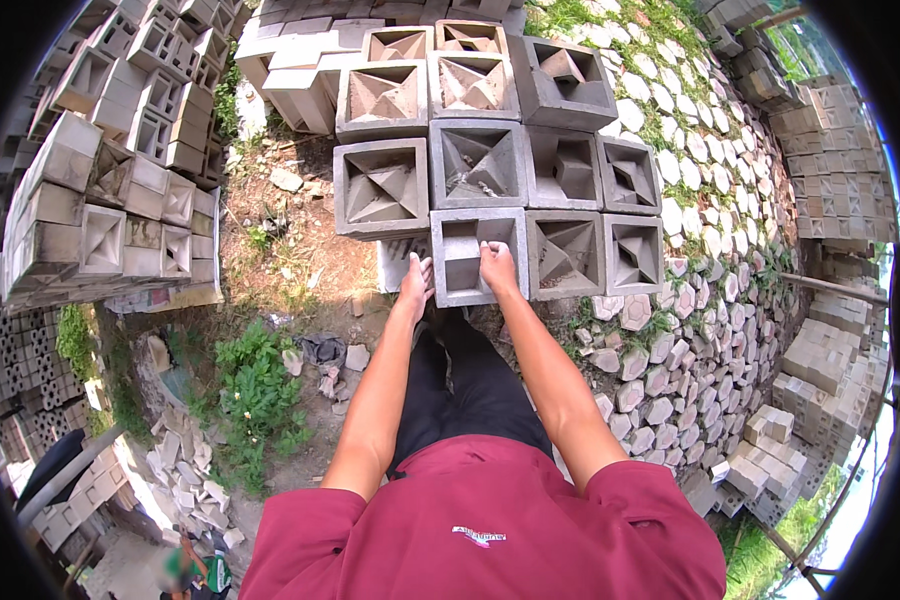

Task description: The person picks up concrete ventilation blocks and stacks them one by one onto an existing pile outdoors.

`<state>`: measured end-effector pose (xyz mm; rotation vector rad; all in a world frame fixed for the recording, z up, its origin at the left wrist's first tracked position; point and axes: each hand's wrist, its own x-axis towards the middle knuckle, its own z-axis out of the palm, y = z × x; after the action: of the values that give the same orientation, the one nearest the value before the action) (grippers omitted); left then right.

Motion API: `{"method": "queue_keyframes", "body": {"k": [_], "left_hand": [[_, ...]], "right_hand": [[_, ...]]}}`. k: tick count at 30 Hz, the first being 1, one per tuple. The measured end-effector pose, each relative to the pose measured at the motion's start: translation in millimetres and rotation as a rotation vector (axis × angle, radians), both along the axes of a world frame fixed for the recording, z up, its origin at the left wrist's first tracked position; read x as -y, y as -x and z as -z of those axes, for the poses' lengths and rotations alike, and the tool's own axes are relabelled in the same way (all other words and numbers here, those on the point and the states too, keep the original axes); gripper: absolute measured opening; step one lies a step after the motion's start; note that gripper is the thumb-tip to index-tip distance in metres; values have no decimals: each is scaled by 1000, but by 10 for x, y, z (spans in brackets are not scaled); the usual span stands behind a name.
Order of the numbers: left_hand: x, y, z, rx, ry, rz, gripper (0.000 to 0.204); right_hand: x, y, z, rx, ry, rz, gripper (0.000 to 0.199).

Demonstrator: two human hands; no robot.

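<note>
Head view, the only one: a grey square concrete block with a deep faceted recess point(462, 250) sits at the left end of the nearest row in a cluster of similar grey hollow-faced concrete blocks point(477, 163), close against its neighbours on the right and behind. Right hand point(498, 266) reaches into the recess, fingers bent and apparently gripping an inner wall. Left hand point(417, 280) is held off the block's left side, loosely spread, clasping nothing visible; whether its fingertips brush the outer face I cannot tell at this angle. Below that hand, a pale flat slab with dark markings point(392, 265), partly hidden. Progress, as judged from the layout: most of the cluster stands in order, in four rows with recesses facing up, and the handled block lines up fairly well with them. Left to do: the right hand has not yet let go, and the nearest row runs one block shorter than the row behind it; whether that matters is unclear. Surroundings: stacked pale concrete blocks point(58, 205) to the left, a green leafy plant point(255, 385) by the feet, whitish hexagonal paving stones point(670, 350) spread over grass to the right.
</note>
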<state>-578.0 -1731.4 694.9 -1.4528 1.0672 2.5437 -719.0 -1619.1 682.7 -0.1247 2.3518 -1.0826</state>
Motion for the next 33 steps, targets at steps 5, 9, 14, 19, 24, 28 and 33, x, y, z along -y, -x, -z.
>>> {"method": "queue_keyframes", "body": {"k": [5, 9, 14, 19, 24, 28, 33], "left_hand": [[-80, 151, 91, 50, 24, -6, 81], [-105, 182, 179, 41, 50, -99, 82], [-175, 255, 183, 77, 61, -143, 82], [-248, 414, -65, 273, 94, -112, 80], [-182, 279, -35, 176, 138, -184, 81], [-124, 214, -15, 149, 29, -214, 80], [-223, 223, 173, 99, 80, -255, 79]], "right_hand": [[-15, 74, 39, 86, 37, 19, 44], [146, 70, -128, 116, -16, 54, 44], [294, 43, -42, 88, -72, 164, 45], [354, -16, 94, 133, -263, 225, 47], [351, -71, 54, 106, -217, 179, 45], [315, -41, 104, 113, -220, 144, 45], [250, -31, 284, 167, -150, 156, 44]]}}
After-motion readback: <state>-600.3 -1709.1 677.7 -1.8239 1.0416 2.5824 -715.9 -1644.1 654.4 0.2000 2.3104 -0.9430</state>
